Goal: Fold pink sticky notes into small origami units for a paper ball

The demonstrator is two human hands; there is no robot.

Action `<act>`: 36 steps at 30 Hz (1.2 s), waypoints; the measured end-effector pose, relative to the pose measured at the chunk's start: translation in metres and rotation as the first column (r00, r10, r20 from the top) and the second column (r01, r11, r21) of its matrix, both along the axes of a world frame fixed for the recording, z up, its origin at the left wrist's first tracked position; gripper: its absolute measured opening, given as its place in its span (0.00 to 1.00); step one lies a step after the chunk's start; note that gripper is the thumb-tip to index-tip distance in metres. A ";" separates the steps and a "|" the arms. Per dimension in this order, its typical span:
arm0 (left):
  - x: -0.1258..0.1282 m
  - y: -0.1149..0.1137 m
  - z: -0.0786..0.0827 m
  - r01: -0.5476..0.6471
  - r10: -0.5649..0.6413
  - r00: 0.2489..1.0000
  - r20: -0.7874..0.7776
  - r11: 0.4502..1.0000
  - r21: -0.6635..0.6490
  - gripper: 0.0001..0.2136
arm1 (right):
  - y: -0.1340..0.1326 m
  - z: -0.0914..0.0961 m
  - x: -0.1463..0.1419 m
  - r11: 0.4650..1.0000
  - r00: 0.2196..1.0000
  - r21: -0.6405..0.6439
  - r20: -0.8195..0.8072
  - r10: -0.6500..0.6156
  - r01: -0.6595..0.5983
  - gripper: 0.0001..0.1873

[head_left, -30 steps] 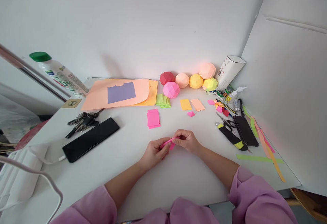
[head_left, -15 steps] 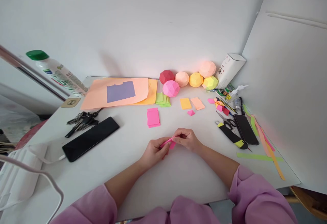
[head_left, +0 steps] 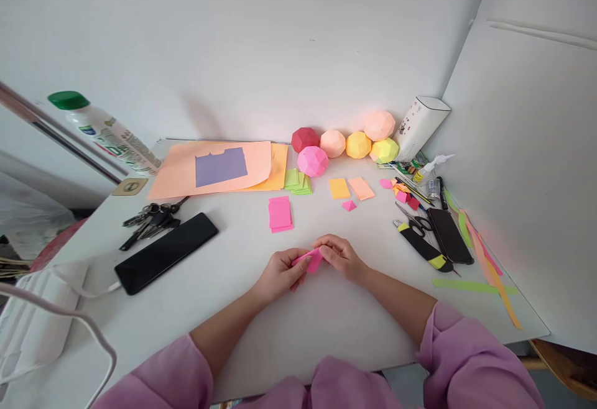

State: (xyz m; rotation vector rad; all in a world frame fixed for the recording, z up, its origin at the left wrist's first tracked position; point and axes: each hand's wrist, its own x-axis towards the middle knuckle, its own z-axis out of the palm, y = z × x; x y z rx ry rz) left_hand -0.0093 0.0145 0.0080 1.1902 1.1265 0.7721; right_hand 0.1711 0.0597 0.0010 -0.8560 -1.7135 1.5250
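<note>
Between my two hands is a piece of folded pink paper (head_left: 314, 261), held just above the near middle of the white table. My left hand (head_left: 281, 274) pinches its left side, thumb on top. The fingers of my right hand (head_left: 342, 256) close on its upper right corner. Beyond my hands lie a small stack of pink paper rectangles (head_left: 280, 215) and a small folded pink piece (head_left: 349, 206). Orange (head_left: 339, 188) and peach (head_left: 361, 188) paper rectangles lie just behind that piece.
Faceted paper balls (head_left: 313, 161) stand along the wall, beside large paper sheets (head_left: 172, 173). Keys (head_left: 156, 219) and a black phone-like slab (head_left: 166, 253) lie left. Scissors (head_left: 416, 221), a utility knife (head_left: 424, 247), a glue bottle (head_left: 426, 171) and paper strips (head_left: 476, 283) lie right.
The pink paper has turned so that more of its flat face shows. My right fingers have shifted slightly at its corner; my left hand keeps its pinch.
</note>
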 end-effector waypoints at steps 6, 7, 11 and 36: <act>0.003 -0.001 -0.001 -0.098 0.099 0.995 0.022 0.995 -0.027 0.14 | -0.003 0.000 -0.003 0.988 0.996 0.148 0.069 -0.063 0.053 0.11; 0.003 0.000 -0.001 -0.129 0.130 0.991 0.044 0.991 -0.023 0.14 | -0.003 0.000 -0.002 0.992 0.995 0.112 0.074 -0.073 0.064 0.12; 0.002 0.003 -0.006 -0.154 0.155 0.983 0.094 0.988 -0.025 0.13 | -0.005 -0.003 -0.003 0.993 0.992 0.088 0.087 -0.089 0.081 0.13; 0.003 0.003 -0.010 -0.201 0.200 0.975 0.101 0.980 0.002 0.13 | -0.002 0.001 -0.001 0.999 0.993 0.035 0.114 -0.007 0.003 0.12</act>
